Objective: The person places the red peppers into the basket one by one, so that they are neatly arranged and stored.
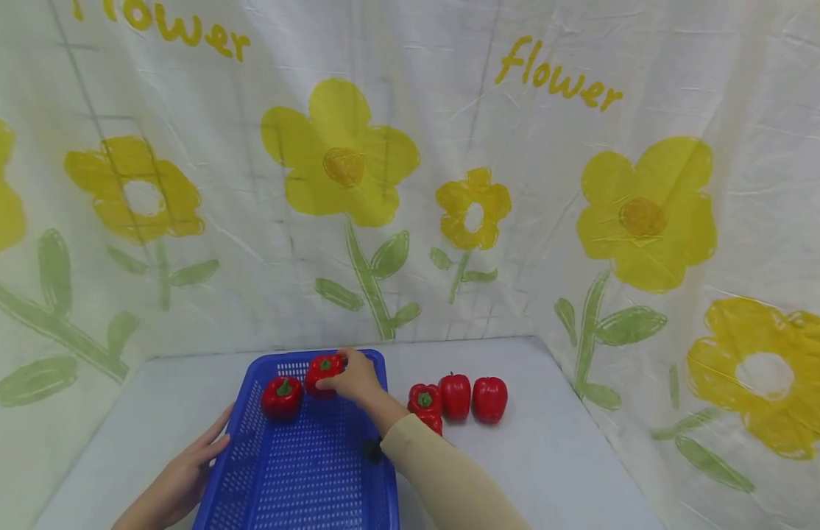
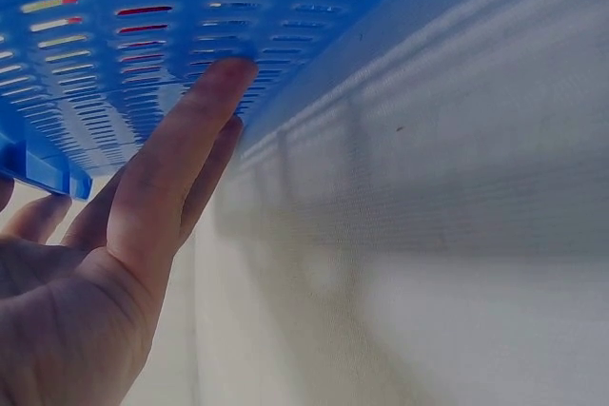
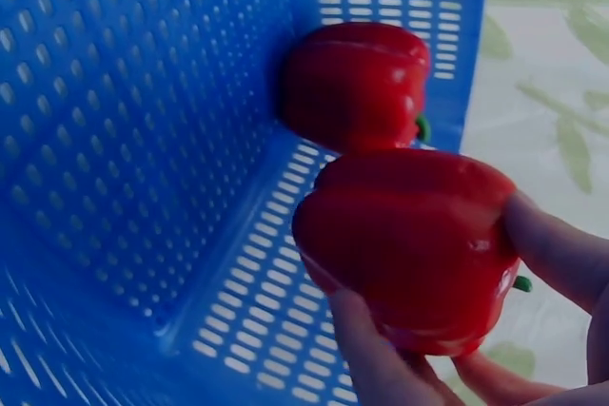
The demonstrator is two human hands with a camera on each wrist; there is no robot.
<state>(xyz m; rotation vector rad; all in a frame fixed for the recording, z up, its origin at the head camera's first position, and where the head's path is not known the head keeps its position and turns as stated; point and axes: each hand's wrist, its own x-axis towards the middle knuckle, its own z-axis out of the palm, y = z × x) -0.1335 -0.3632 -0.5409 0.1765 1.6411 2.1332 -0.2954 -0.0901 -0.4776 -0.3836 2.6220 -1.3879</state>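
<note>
My right hand (image 1: 353, 379) holds a red bell pepper (image 3: 409, 249) between thumb and fingers, inside the far end of a blue plastic basket (image 1: 207, 497). Right beside it in the basket sits another red bell pepper (image 1: 282, 398) with its green stem up. On the left, the straight fingers of my left hand (image 2: 143, 225) rest against the basket's slotted outer wall. The held pepper's green stem shows near the fingers in the right wrist view.
To the basket's right, several more red bell peppers stand on the white table, among them a right-hand one (image 1: 490, 400) and one beside it (image 1: 456, 397). My right sleeve (image 1: 450, 471) partly covers the nearest. A flower-printed curtain (image 1: 450, 316) hangs behind the table.
</note>
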